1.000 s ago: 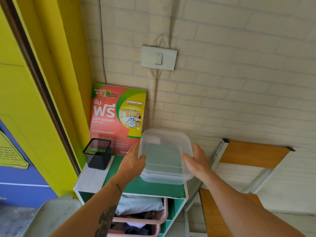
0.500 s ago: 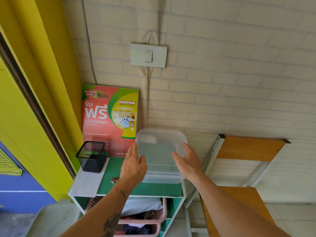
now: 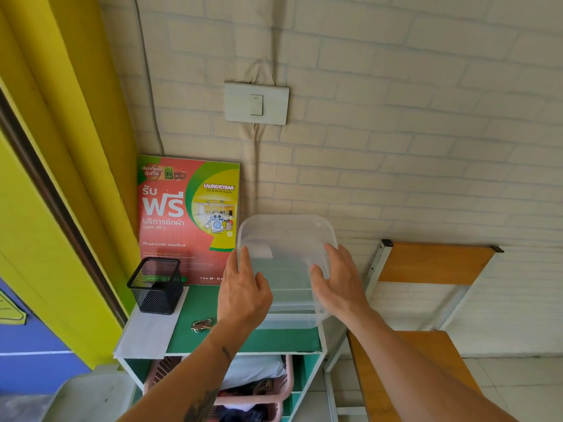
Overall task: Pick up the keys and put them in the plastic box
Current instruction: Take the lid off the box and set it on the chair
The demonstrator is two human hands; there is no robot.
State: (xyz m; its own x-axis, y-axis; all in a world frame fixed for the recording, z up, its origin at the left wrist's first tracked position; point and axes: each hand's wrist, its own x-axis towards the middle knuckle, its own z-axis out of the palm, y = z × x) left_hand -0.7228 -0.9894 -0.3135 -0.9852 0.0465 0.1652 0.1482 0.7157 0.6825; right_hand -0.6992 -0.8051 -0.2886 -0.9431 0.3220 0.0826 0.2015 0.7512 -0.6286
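Note:
A clear plastic box [image 3: 286,239] with a lid stands on the green shelf top [image 3: 201,303], close to the brick wall. My left hand [image 3: 243,296] grips its left side, thumb on top of the lid. My right hand [image 3: 338,284] grips its right side the same way. A small bunch of keys [image 3: 201,324] lies on the green top just left of my left wrist, apart from the box.
A black mesh pen cup [image 3: 157,284] stands at the shelf's left on white paper [image 3: 149,333]. A red laundry poster [image 3: 185,220] leans on the wall behind. A pink basket [image 3: 268,394] sits below; a wooden chair [image 3: 426,300] stands to the right.
Both hands stay on the sides of the box. The keys, hidden by my left arm a second ago, now show beside my left wrist.

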